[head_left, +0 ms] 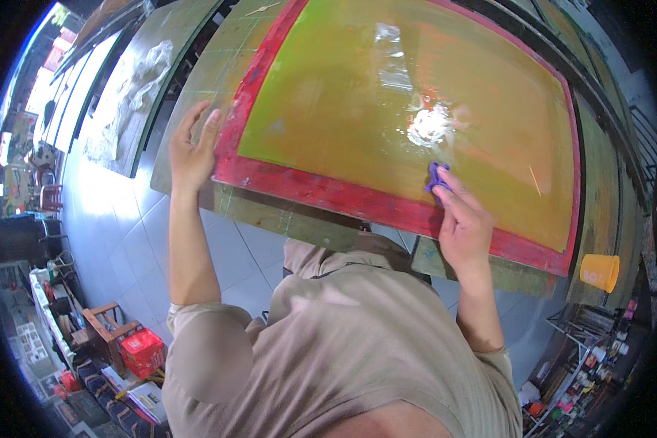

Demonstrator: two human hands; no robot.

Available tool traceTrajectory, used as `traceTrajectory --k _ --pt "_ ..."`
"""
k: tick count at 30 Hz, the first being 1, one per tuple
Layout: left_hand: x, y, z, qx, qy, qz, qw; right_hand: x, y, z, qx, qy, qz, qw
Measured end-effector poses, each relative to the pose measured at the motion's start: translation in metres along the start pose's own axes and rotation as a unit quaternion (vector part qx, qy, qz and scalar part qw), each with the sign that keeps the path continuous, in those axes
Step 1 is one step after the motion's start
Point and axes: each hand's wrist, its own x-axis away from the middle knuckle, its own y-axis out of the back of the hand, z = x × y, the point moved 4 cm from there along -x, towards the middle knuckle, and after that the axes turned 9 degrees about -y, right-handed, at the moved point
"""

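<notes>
A large screen-printing frame (409,210) with a red border lies on the table before me. Its yellow-green mesh (321,124) shines under a bright reflection. My right hand (466,219) pinches a small crumpled purple piece (436,177) over the mesh near the front border; whether it is cloth I cannot tell. At the frame's left side, my left hand (193,152) is raised with thumb and fingers apart, holding nothing. It is beside the red border, and whether it touches the border is unclear. A strip of shiny clear tape (393,58) sits on the mesh towards the far side.
A greenish board (299,223) extends under the frame. To the left, crumpled clear plastic (135,95) lies on another panel. At right stands a yellow cup (599,273). A wooden chair (104,327) and red box (142,352) are at lower left; a cluttered rack (577,358) is at lower right.
</notes>
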Motion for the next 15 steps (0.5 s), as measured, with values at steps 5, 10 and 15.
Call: traceTrajectory --k 5,10,15 --pt "0.028 0.003 0.015 0.066 0.010 -0.028 0.997 -0.025 -0.055 0.059 0.006 0.088 0.031 0.996" --pt "0.039 0.011 0.023 0.129 -0.014 -0.054 0.990 -0.051 -0.119 0.126 -0.090 0.132 0.071 0.985" --pt "0.052 0.031 0.001 0.503 0.065 -0.034 0.861 -0.071 -0.156 0.190 -0.376 0.040 0.091 0.921"
